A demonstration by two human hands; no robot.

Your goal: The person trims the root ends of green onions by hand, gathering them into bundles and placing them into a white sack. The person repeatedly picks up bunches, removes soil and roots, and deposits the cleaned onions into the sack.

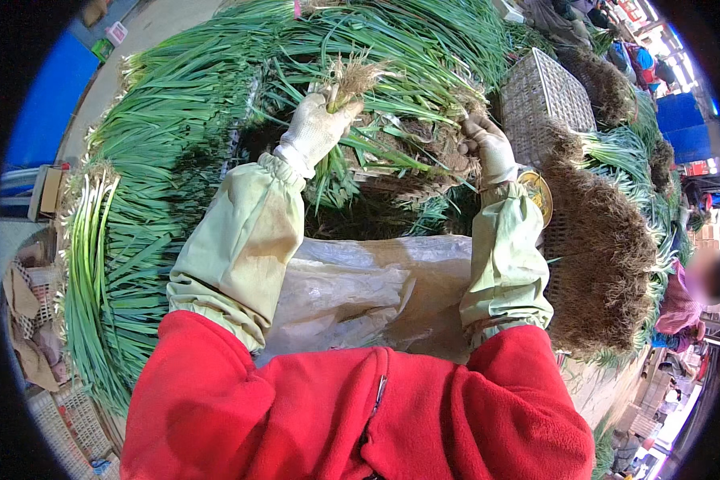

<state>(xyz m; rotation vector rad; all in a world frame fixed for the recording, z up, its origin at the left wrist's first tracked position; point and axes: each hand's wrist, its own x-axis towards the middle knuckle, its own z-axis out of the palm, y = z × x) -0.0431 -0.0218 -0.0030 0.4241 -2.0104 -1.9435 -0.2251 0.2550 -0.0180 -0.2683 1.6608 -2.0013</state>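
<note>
My left hand [318, 126], in a dirty white work glove, is closed round a small bunch of allium greens, its pale, tangled roots [355, 77] pointing up and away from me. Farther right, the gloved fingers of my right hand [489, 141] pinch the root end of some long green stalks [441, 107]. Those stalks lie across a soil-covered surface [408, 141] between my hands. Loose leaves [378, 150] are strewn there too. Clear plastic sheeting [360, 288] covers my lap below.
Thick rows of greens [156, 132] curve along the left and far side. One bunch with white stems [93, 222] rests on top. At right are a plastic crate [546, 90], a dense root mass [600, 258] and a round dish [535, 195]. A person [678, 300] is beyond.
</note>
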